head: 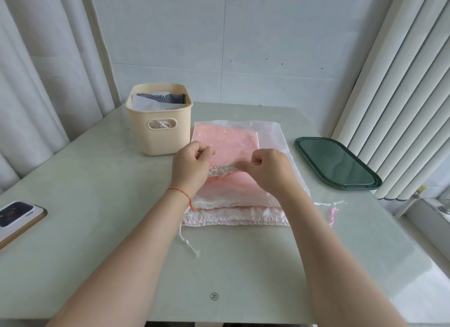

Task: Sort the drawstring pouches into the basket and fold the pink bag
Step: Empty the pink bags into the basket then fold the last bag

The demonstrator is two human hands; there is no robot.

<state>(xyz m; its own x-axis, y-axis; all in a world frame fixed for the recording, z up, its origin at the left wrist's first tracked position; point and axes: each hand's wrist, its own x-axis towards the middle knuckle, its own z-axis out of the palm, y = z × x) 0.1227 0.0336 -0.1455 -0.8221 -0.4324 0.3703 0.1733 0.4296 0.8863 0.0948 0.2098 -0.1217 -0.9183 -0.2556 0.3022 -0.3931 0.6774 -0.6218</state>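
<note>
Both hands, left and right, are pinching a pouch's gathered mouth above the pink stack; cinching it, I'd guess, before dropping it in the basket.

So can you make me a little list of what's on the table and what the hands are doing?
left hand: pinches the gathered top of a pouch
right hand: pinches the same gathered top
pouch: sheer, pink inside, on a stack
stack of pouches: middle of table
basket: cream, behind left, holds grey and white items
tray: dark green, right
phone: left edge
</note>
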